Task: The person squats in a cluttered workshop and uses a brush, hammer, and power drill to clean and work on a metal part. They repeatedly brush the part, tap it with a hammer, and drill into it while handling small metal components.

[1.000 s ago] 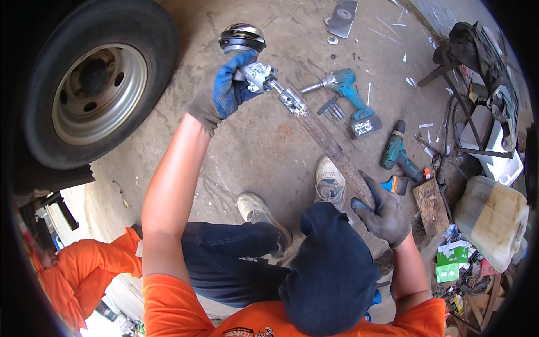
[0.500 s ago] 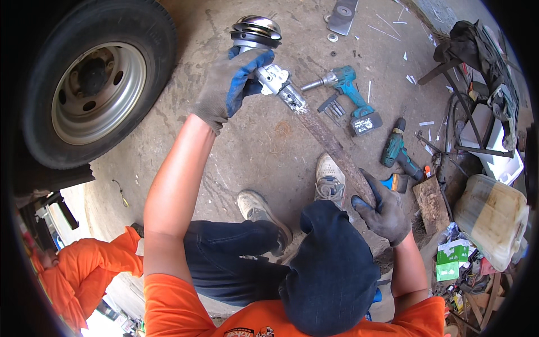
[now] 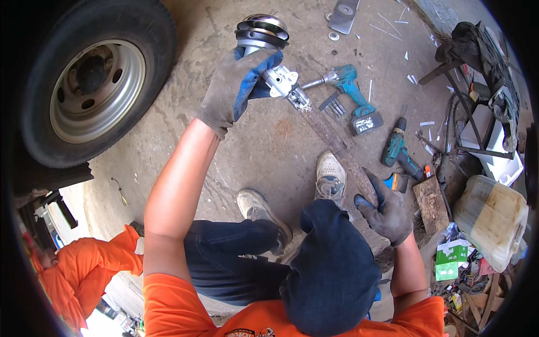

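Note:
My left hand (image 3: 238,84), in a grey and blue work glove, is closed round a silver metal tool head (image 3: 281,81). One end of the head carries a black collar and a shiny dome (image 3: 264,25). From its other end a long, rusty metal bar (image 3: 337,140) slants down toward my right hand (image 3: 387,213). Whether the bar is fixed to the head or only pressed against it, I cannot tell. Gloved too, my right hand grips the bar's near end, thumb along its side. My palms hide part of both pieces.
A teal impact wrench (image 3: 351,92) and a teal drill (image 3: 398,149) lie on the concrete, near a paintbrush (image 3: 397,182). A large truck wheel (image 3: 98,90) stands at left. At right are a plastic container (image 3: 491,216) and scrap. Another person's orange sleeve (image 3: 98,264) shows at lower left.
My left hand and the silver tool head have shifted slightly to the right. The bar moves a little with them, while my right hand stays at its near end.

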`<action>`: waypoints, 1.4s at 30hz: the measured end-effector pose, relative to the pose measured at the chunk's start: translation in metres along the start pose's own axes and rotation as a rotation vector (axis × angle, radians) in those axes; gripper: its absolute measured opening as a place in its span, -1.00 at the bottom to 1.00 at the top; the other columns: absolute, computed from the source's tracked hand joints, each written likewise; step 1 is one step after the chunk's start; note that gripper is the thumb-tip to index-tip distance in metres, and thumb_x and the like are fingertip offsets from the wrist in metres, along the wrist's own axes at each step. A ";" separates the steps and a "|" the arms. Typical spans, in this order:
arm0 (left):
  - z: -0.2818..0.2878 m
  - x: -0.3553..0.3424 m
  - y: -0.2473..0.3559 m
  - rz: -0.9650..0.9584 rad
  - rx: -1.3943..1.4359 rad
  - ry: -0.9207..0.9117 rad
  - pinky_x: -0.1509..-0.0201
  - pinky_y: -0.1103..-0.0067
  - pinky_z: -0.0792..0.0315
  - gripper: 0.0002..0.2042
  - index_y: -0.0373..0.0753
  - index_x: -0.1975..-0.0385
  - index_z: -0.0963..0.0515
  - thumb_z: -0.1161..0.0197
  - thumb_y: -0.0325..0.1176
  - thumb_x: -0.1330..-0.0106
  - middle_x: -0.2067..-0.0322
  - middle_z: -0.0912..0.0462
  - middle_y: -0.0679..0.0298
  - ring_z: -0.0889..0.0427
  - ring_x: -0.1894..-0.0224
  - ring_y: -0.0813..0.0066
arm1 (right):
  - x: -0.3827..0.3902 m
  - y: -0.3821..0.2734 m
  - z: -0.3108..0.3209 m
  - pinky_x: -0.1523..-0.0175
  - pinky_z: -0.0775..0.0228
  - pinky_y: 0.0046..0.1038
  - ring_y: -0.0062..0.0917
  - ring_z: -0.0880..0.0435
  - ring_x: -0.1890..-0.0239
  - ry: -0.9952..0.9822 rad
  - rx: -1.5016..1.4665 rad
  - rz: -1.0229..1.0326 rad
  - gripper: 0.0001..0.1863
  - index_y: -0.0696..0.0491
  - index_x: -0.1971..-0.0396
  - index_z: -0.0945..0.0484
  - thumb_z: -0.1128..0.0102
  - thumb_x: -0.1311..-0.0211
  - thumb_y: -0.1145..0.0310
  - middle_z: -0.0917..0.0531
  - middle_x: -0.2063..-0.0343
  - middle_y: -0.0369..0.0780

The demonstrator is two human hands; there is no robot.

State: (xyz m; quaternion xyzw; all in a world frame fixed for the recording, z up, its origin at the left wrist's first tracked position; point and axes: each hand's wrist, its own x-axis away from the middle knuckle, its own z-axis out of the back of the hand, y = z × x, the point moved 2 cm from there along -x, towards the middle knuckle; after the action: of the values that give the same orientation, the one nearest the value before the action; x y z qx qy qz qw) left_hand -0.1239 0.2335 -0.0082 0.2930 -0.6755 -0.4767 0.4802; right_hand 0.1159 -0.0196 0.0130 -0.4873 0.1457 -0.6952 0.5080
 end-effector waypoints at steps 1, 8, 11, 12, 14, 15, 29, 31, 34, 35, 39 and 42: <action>-0.002 0.000 0.001 0.019 0.044 0.024 0.25 0.62 -0.68 -0.72 -0.34 0.18 -0.59 -0.31 -0.25 -0.25 0.39 -0.62 0.26 -0.69 0.33 0.58 | 0.000 0.002 -0.002 0.04 -0.52 -0.24 -0.05 -0.66 0.09 0.006 -0.003 0.000 -0.37 0.10 -0.24 -0.35 -0.29 -0.13 0.36 -0.66 0.18 0.10; -0.002 0.001 0.002 0.002 -0.111 0.049 0.35 0.60 -0.69 -0.71 -0.36 0.16 -0.59 -0.28 -0.25 -0.29 0.37 -0.62 0.23 -0.69 0.37 0.55 | -0.002 -0.005 -0.001 0.07 -0.53 -0.26 -0.08 -0.69 0.13 0.008 0.066 -0.009 -0.41 0.12 -0.19 -0.40 -0.31 -0.12 0.36 -0.68 0.25 0.08; -0.001 0.001 0.005 -0.028 -0.131 -0.034 0.33 0.57 -0.69 -0.67 -0.36 0.06 -0.56 -0.27 -0.23 -0.33 0.33 -0.61 0.25 -0.67 0.32 0.55 | -0.003 0.005 0.001 0.09 -0.53 -0.28 -0.10 -0.70 0.15 -0.021 -0.025 0.041 -0.42 0.12 -0.18 -0.41 -0.32 -0.12 0.38 -0.68 0.27 0.07; 0.000 0.002 0.003 -0.054 -0.138 -0.034 0.33 0.57 -0.68 -0.67 -0.36 0.06 -0.56 -0.27 -0.23 -0.34 0.32 -0.60 0.25 -0.66 0.32 0.55 | -0.003 0.004 0.000 0.08 -0.53 -0.28 -0.11 -0.71 0.16 -0.025 -0.026 0.022 -0.42 0.12 -0.17 -0.42 -0.32 -0.12 0.39 -0.68 0.27 0.06; 0.002 0.001 -0.003 -0.087 -0.116 -0.035 0.34 0.56 -0.67 -0.67 -0.35 0.06 -0.55 -0.27 -0.23 -0.34 0.32 -0.60 0.26 -0.65 0.33 0.56 | -0.002 0.003 0.000 0.08 -0.53 -0.29 -0.12 -0.72 0.17 -0.033 -0.027 -0.019 -0.44 0.12 -0.16 -0.43 -0.32 -0.11 0.40 -0.69 0.29 0.05; 0.003 0.001 -0.007 -0.092 -0.085 -0.037 0.34 0.55 -0.67 -0.67 -0.35 0.06 -0.55 -0.27 -0.23 -0.34 0.32 -0.60 0.26 -0.64 0.33 0.56 | 0.000 0.003 -0.001 0.09 -0.52 -0.29 -0.13 -0.72 0.18 -0.025 -0.011 -0.018 -0.45 0.12 -0.16 -0.43 -0.31 -0.13 0.38 -0.69 0.30 0.05; -0.009 0.001 0.009 0.168 -0.240 0.173 0.53 0.62 -0.67 -0.70 -0.34 0.23 -0.62 -0.30 -0.18 -0.29 0.38 -0.64 0.24 -0.70 0.44 0.52 | 0.001 0.011 -0.010 0.22 -0.48 -0.23 -0.17 -0.70 0.39 0.090 0.080 0.046 -0.54 0.15 -0.03 -0.52 -0.26 -0.17 0.23 -0.67 0.48 -0.01; -0.008 0.003 0.009 0.171 -0.253 0.159 0.52 0.62 -0.68 -0.69 -0.34 0.18 -0.60 -0.30 -0.19 -0.29 0.38 -0.64 0.23 -0.70 0.45 0.51 | 0.001 0.011 -0.010 0.18 -0.47 -0.21 -0.11 -0.70 0.34 0.048 0.077 -0.013 -0.55 0.15 0.00 -0.54 -0.27 -0.14 0.23 -0.68 0.43 0.01; -0.012 0.004 0.010 0.113 -0.170 0.113 0.51 0.62 -0.66 -0.69 -0.36 0.15 -0.56 -0.32 -0.24 -0.28 0.39 -0.63 0.25 -0.68 0.44 0.54 | -0.003 0.014 -0.008 0.17 -0.48 -0.20 -0.09 -0.70 0.31 -0.019 0.064 -0.095 -0.57 0.16 0.04 -0.56 -0.27 -0.13 0.23 -0.68 0.40 0.03; -0.012 0.004 0.003 0.046 -0.094 0.106 0.52 0.62 -0.63 -0.70 -0.38 0.21 -0.59 -0.33 -0.24 -0.25 0.42 -0.63 0.24 -0.67 0.47 0.56 | -0.005 0.015 -0.007 0.17 -0.48 -0.20 -0.09 -0.70 0.31 -0.041 0.057 -0.122 -0.58 0.16 0.06 -0.56 -0.28 -0.13 0.23 -0.68 0.40 0.03; 0.004 -0.002 -0.031 -0.104 0.045 0.093 0.42 0.64 -0.60 -0.72 -0.36 0.24 -0.60 -0.35 -0.25 -0.24 0.42 -0.63 0.26 -0.65 0.44 0.61 | -0.007 0.001 -0.003 0.18 -0.48 -0.20 -0.11 -0.70 0.30 -0.079 0.006 -0.104 -0.59 0.14 0.08 -0.57 -0.28 -0.14 0.19 -0.67 0.41 0.05; -0.006 -0.003 -0.035 -0.094 0.060 0.090 0.45 0.66 -0.53 -0.71 -0.34 0.23 -0.61 -0.35 -0.21 -0.24 0.42 -0.64 0.26 -0.64 0.46 0.59 | -0.004 0.009 -0.008 0.20 -0.48 -0.16 -0.05 -0.68 0.32 0.015 0.085 -0.056 -0.57 0.06 0.06 -0.58 -0.26 -0.16 0.09 -0.66 0.46 0.04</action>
State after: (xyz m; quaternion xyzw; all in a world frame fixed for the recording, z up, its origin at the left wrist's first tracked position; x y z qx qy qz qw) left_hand -0.1197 0.2207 -0.0412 0.3599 -0.6528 -0.4644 0.4781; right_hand 0.1146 -0.0221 0.0011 -0.4638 0.1060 -0.7183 0.5077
